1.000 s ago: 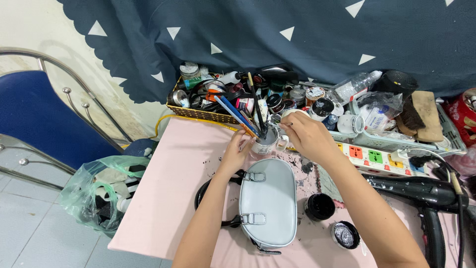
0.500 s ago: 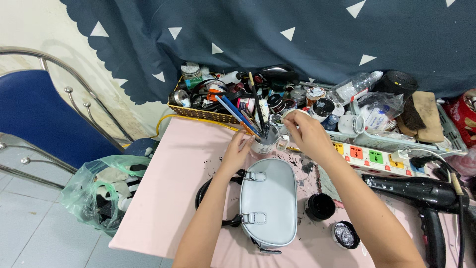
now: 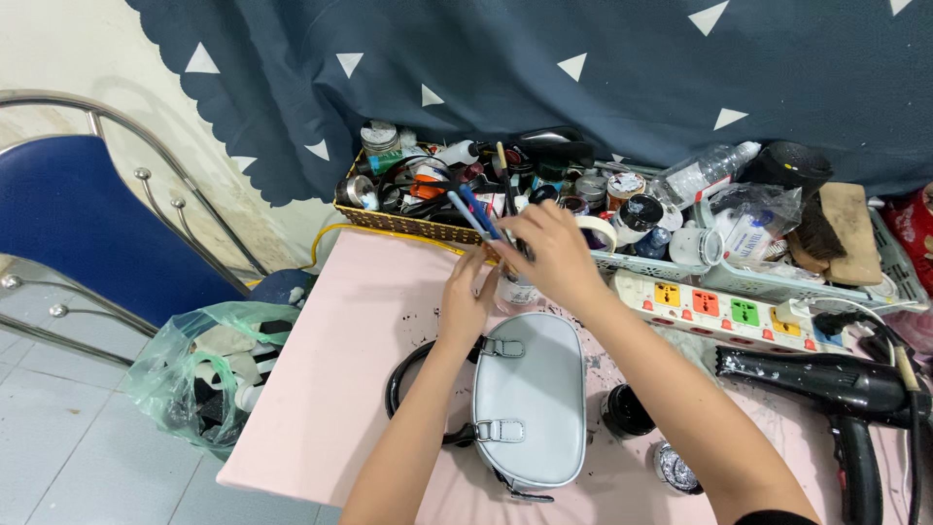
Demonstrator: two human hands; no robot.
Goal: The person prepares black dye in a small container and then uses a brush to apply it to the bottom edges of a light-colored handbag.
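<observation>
My left hand (image 3: 466,301) is wrapped against the left side of a small glass jar (image 3: 515,290) that holds several brushes, just behind a grey oval bag (image 3: 530,399) lying on the pink table (image 3: 340,360). My right hand (image 3: 552,255) hovers right above the jar, its fingers closed on the brush handles. Blue-handled brushes (image 3: 473,212) stick out to the upper left from under that hand. The bag's black strap (image 3: 406,374) curls out on the bag's left.
A woven basket (image 3: 389,220) crammed with tubes and pots lines the back edge, beside a white tray (image 3: 671,266). A power strip (image 3: 719,303), black hair dryer (image 3: 836,389), small black pot (image 3: 627,413) and lid (image 3: 673,467) lie right. Blue chair (image 3: 87,233) and green bag (image 3: 190,374) stand left.
My right hand has shifted left, from beside the jar to over its brushes, and closed on them. My left hand has stayed at the jar.
</observation>
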